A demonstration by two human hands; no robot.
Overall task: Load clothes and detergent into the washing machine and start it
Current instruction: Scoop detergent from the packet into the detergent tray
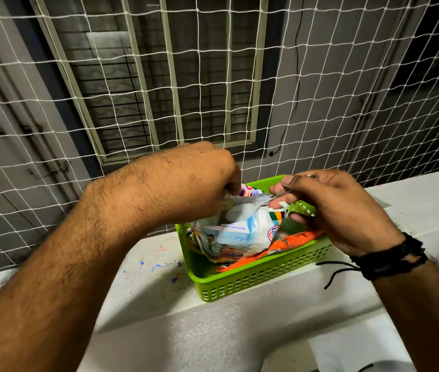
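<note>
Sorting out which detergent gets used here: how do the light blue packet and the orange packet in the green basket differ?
The light blue packet is held up, its crumpled top gripped by the left hand and the right hand; the orange packet is touched by neither hand. The blue one stands above the rim of the green basket; the orange one lies low, partly beneath it. Blue shows printed text; orange's print is unreadable. Both sit in the same basket.
</note>
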